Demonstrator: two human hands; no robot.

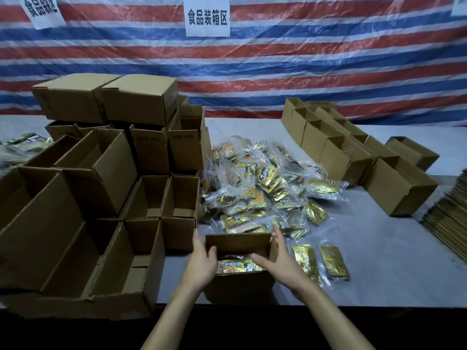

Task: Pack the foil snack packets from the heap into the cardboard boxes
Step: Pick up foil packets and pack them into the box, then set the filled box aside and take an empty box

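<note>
One packet (237,267) flat in box (237,243), lengthwise left-right

Premises are a makeshift food-packing station: a paper sign (207,17) reading 食品装箱区 hangs on a red, white and blue striped tarp (303,72) behind a long table (379,236) loaded with rows of open boxes (101,173), stacked flat cardboard (449,218) and a heap of foil packets (257,185).
</note>
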